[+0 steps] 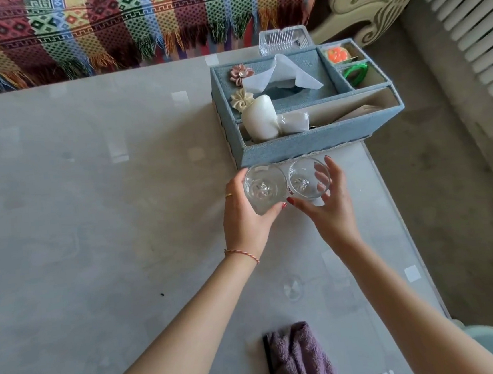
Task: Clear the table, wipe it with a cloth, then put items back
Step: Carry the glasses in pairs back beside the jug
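Right now both hands are working at the two clear drinking glasses standing side by side on the grey table point(91, 200), just in front of the blue fabric organizer box point(304, 147). The left hand point(246, 213) is curling round the left glass point(264, 186), thumb at its near side and fingers wrapping the far wall, so it is holding that glass firmly. The right hand point(329, 206) is spreading loosely over the right glass point(308, 180); its thumb is touching the near wall and the fingers are reaching past the rim, but whether they are actually pressing the glass I cannot tell.

I cannot tell whether the glasses are being lifted away or set back; the purple cloth point(299, 361) is lying at the near edge of the table, not in use.

To do this well, each hand should be gripping low on the wall rather than at the rim, since smooth glass slips easily. The two glasses are touching or nearly so, which means moving them apart before lifting should be avoiding a clink. Keeping them upright matters too. The organizer, with its tissue point(282, 77) and white vase point(260, 118), is sitting just behind, so any movement should be coming toward the person, not forward.
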